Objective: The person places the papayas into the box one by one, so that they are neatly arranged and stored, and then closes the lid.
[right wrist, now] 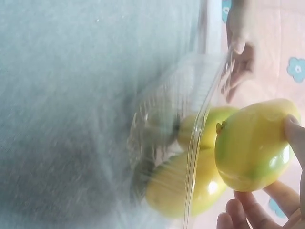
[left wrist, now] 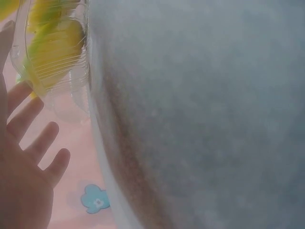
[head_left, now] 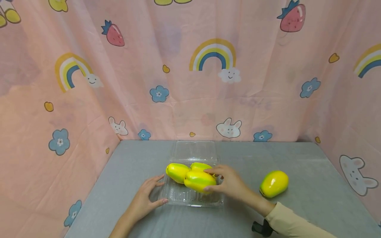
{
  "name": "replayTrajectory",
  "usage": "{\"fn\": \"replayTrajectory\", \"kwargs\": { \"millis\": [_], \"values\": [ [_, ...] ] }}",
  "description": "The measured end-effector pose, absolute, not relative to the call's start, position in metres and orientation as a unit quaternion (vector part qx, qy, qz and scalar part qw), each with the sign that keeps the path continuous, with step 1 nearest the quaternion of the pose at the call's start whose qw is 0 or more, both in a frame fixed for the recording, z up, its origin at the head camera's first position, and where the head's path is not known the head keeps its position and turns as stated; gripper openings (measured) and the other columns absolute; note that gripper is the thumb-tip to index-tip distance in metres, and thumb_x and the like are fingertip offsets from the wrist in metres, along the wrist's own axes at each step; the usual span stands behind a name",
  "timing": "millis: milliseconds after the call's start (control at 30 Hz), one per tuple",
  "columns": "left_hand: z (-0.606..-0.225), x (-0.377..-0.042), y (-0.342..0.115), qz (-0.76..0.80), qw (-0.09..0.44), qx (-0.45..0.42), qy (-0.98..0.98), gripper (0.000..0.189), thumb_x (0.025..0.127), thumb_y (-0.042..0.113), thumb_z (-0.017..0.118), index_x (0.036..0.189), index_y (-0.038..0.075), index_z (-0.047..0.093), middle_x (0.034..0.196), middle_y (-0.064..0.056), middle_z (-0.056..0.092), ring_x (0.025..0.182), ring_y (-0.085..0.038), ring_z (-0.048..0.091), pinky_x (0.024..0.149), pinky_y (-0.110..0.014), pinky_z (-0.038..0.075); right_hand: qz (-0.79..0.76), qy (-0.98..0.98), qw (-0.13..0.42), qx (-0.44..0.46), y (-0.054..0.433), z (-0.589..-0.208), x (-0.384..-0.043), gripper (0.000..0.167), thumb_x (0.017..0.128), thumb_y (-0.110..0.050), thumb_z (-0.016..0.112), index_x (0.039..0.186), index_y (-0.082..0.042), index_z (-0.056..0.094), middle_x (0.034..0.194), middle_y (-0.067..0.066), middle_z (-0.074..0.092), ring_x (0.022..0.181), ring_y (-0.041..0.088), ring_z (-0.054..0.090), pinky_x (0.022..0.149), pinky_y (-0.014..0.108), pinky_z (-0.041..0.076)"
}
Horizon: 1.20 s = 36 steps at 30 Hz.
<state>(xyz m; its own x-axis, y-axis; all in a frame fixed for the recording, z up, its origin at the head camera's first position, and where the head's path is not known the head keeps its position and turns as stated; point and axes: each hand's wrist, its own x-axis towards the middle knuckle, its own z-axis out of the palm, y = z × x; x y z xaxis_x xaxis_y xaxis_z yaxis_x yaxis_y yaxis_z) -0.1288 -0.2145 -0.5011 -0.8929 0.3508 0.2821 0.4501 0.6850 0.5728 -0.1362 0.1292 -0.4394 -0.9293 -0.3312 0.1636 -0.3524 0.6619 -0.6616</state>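
The right hand (head_left: 229, 181) pinches a glossy yellow-green fruit (head_left: 198, 181) over a clear, ribbed plastic container (head_left: 180, 198), partly hiding the far fruit (head_left: 200, 166) inside; the left fruit (head_left: 177, 172) is smooth and oval. The left hand (head_left: 144, 199), fingers spread, is at the container's left edge. Rightward on the grey table (head_left: 315, 172) lies another fruit (head_left: 274, 183); nearer, a dark object (head_left: 262, 228), partly sleeve-covered, is unclear.

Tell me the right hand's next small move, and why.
Probably lower the held fruit into the clear container: the right hand grips it over the open tray, two other fruits lie inside, and bare floor shows at the near side.
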Motion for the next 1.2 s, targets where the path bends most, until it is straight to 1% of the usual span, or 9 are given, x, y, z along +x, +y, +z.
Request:
{"fn": "replayTrajectory", "kwargs": {
  "millis": [100, 233, 333, 500, 733, 867, 967, 1067, 1200],
  "values": [
    [-0.502, -0.129, -0.214, -0.331, 0.075, -0.218, -0.915, 0.061, 0.074, 0.039, 0.086, 0.128, 0.018, 0.065, 0.15, 0.005, 0.051, 0.137, -0.026, 0.049, 0.11, -0.057, 0.042, 0.375, -0.909, 0.009, 0.182, 0.122, -0.439, -0.135, 0.061, 0.068, -0.05, 0.086, 0.12, -0.02, 0.073, 0.107, -0.004, 0.07, 0.092, 0.012, 0.057, 0.072, 0.024, 0.053],
    [-0.501, -0.128, -0.214, -0.333, 0.07, -0.215, -0.915, 0.063, 0.074, 0.04, 0.086, 0.13, 0.019, 0.064, 0.15, 0.006, 0.051, 0.138, -0.026, 0.048, 0.11, -0.058, 0.041, 0.384, -0.908, -0.003, 0.17, 0.113, -0.44, -0.133, 0.062, 0.067, -0.051, 0.087, 0.12, -0.022, 0.073, 0.107, -0.006, 0.07, 0.095, 0.013, 0.058, 0.08, 0.033, 0.056],
    [-0.501, -0.128, -0.215, -0.334, 0.069, -0.213, -0.916, 0.065, 0.074, 0.04, 0.086, 0.132, 0.02, 0.063, 0.15, 0.007, 0.051, 0.137, -0.026, 0.049, 0.11, -0.057, 0.042, 0.383, -0.909, -0.006, 0.167, 0.107, -0.441, -0.133, 0.062, 0.066, -0.053, 0.086, 0.119, -0.023, 0.073, 0.109, -0.009, 0.071, 0.097, 0.011, 0.057, 0.083, 0.033, 0.052],
    [-0.501, -0.128, -0.215, -0.336, 0.073, -0.217, -0.914, 0.065, 0.074, 0.04, 0.086, 0.131, 0.02, 0.063, 0.15, 0.006, 0.051, 0.137, -0.026, 0.049, 0.11, -0.057, 0.042, 0.386, -0.907, -0.005, 0.172, 0.098, -0.444, -0.134, 0.062, 0.065, -0.053, 0.087, 0.117, -0.022, 0.074, 0.108, -0.01, 0.073, 0.094, 0.01, 0.056, 0.083, 0.031, 0.05],
    [-0.501, -0.129, -0.216, -0.335, 0.076, -0.228, -0.911, 0.063, 0.074, 0.042, 0.085, 0.129, 0.022, 0.062, 0.151, 0.002, 0.051, 0.137, -0.025, 0.049, 0.109, -0.057, 0.043, 0.386, -0.904, -0.004, 0.186, 0.088, -0.444, -0.133, 0.064, 0.065, -0.054, 0.086, 0.119, -0.021, 0.074, 0.107, -0.009, 0.075, 0.086, 0.01, 0.056, 0.073, 0.019, 0.045],
    [-0.5, -0.13, -0.216, -0.333, 0.068, -0.226, -0.913, 0.065, 0.074, 0.041, 0.085, 0.132, 0.024, 0.06, 0.151, 0.002, 0.051, 0.138, -0.026, 0.048, 0.109, -0.057, 0.043, 0.391, -0.901, -0.008, 0.19, 0.083, -0.448, -0.133, 0.065, 0.065, -0.053, 0.086, 0.119, -0.019, 0.074, 0.111, -0.008, 0.075, 0.087, 0.009, 0.056, 0.072, 0.019, 0.044],
    [-0.5, -0.13, -0.216, -0.335, 0.062, -0.226, -0.913, 0.066, 0.075, 0.041, 0.085, 0.133, 0.024, 0.059, 0.152, 0.002, 0.05, 0.139, -0.027, 0.047, 0.109, -0.058, 0.042, 0.391, -0.9, -0.01, 0.194, 0.079, -0.451, -0.133, 0.064, 0.066, -0.053, 0.086, 0.118, -0.018, 0.074, 0.11, -0.008, 0.075, 0.087, 0.009, 0.057, 0.072, 0.019, 0.044],
    [-0.499, -0.13, -0.216, -0.338, 0.055, -0.224, -0.913, 0.066, 0.075, 0.041, 0.085, 0.133, 0.023, 0.06, 0.152, 0.005, 0.049, 0.139, -0.028, 0.047, 0.11, -0.059, 0.041, 0.394, -0.898, -0.012, 0.197, 0.075, -0.453, -0.133, 0.063, 0.066, -0.052, 0.087, 0.117, -0.018, 0.074, 0.101, -0.009, 0.073, 0.083, 0.011, 0.056, 0.068, 0.018, 0.043],
    [-0.498, -0.131, -0.217, -0.341, 0.044, -0.218, -0.913, 0.066, 0.075, 0.042, 0.085, 0.132, 0.023, 0.06, 0.152, 0.008, 0.048, 0.14, -0.028, 0.045, 0.111, -0.06, 0.04, 0.392, -0.899, -0.01, 0.195, 0.07, -0.455, -0.133, 0.062, 0.066, -0.051, 0.087, 0.116, -0.017, 0.074, 0.088, -0.011, 0.066, 0.075, 0.013, 0.054, 0.062, 0.017, 0.041]
  ]
}}
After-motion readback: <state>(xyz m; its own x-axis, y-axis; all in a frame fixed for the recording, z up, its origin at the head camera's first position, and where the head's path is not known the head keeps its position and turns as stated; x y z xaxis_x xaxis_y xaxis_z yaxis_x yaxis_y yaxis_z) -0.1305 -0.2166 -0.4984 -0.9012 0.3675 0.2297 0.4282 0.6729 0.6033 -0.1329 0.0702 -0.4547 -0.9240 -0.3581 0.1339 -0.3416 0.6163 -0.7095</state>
